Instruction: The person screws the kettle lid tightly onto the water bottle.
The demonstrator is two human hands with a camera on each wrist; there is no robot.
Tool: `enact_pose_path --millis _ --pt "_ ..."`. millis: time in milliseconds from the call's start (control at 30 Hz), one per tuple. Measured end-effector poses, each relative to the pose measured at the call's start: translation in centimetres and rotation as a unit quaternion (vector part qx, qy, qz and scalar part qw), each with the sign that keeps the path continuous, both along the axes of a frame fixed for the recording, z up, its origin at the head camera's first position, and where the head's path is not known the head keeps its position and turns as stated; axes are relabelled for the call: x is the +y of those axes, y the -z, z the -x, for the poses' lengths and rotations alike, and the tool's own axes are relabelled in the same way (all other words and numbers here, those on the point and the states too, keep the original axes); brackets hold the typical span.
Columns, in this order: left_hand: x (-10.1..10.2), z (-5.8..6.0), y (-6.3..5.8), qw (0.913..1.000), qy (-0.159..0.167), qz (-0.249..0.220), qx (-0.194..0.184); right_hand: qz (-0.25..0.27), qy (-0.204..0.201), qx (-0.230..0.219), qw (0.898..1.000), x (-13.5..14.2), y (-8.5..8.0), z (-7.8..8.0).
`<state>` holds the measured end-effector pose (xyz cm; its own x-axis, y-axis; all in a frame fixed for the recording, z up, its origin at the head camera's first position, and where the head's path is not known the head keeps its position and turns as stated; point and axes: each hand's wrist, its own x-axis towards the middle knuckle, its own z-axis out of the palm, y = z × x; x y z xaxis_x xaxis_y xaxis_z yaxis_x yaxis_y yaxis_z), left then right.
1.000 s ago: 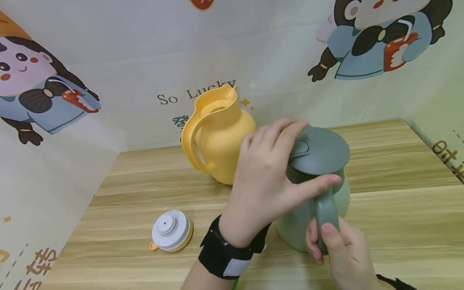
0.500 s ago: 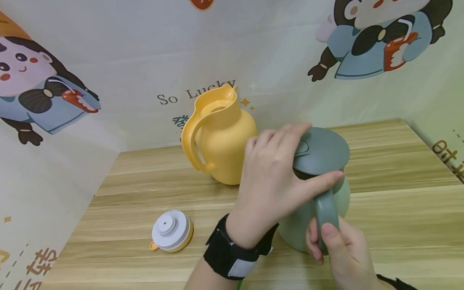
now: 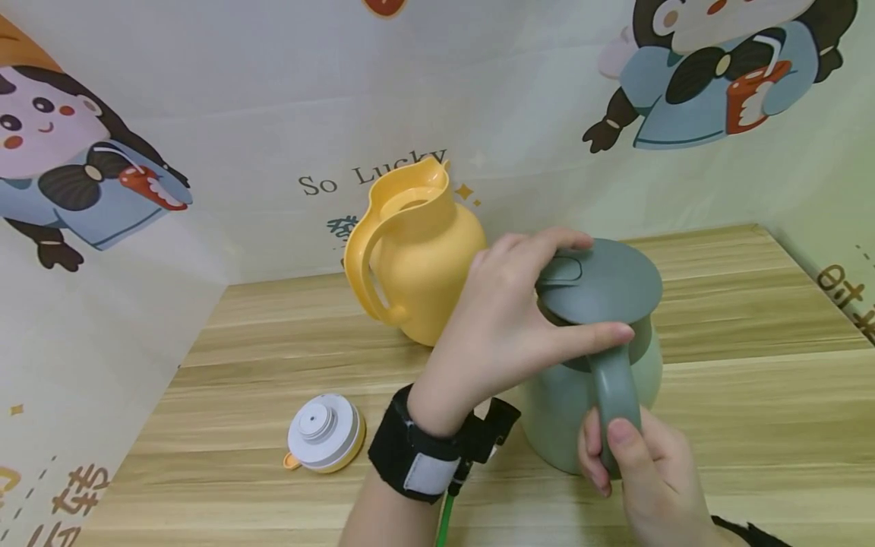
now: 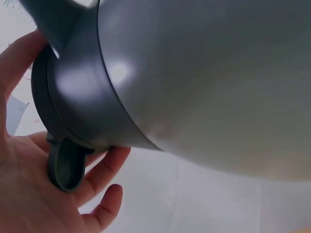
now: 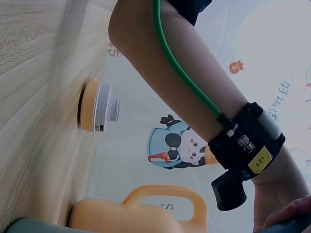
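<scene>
The green jug (image 3: 557,422) is standing on the wooden table (image 3: 752,425); the left hand (image 3: 502,315) is holding its lid (image 3: 611,285), fingers bending over one edge, thumb reaching near the handle (image 3: 615,387); the right hand (image 3: 652,467) is gripping that handle; the left hand is now leaning further left than half a second ago, so more lid is showing; the work seems to be staying at the lid, which is still sitting on; the yellow jug (image 3: 431,262) is standing behind; a white and yellow cap (image 3: 324,431) is lying left of the hands.
</scene>
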<state>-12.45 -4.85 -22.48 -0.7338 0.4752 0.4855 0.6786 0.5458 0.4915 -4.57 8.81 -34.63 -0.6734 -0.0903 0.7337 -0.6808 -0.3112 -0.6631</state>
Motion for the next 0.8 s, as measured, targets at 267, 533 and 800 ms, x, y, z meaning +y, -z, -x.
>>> enact_pose_path --millis 267,533,800 --pt "-0.8 1.2 -0.6 0.9975 0.054 0.013 -0.044 0.002 0.003 -0.001 1.000 -0.1 -0.1 0.0" --pt "-0.9 1.0 -1.3 0.9943 0.073 0.078 -0.006 0.008 -0.003 -0.001 1.000 -0.2 -0.1 -0.1" --pt "1.4 -1.2 -1.2 0.9730 -0.052 0.171 0.147 0.012 -0.004 0.002 1.000 -0.2 -0.1 0.0"
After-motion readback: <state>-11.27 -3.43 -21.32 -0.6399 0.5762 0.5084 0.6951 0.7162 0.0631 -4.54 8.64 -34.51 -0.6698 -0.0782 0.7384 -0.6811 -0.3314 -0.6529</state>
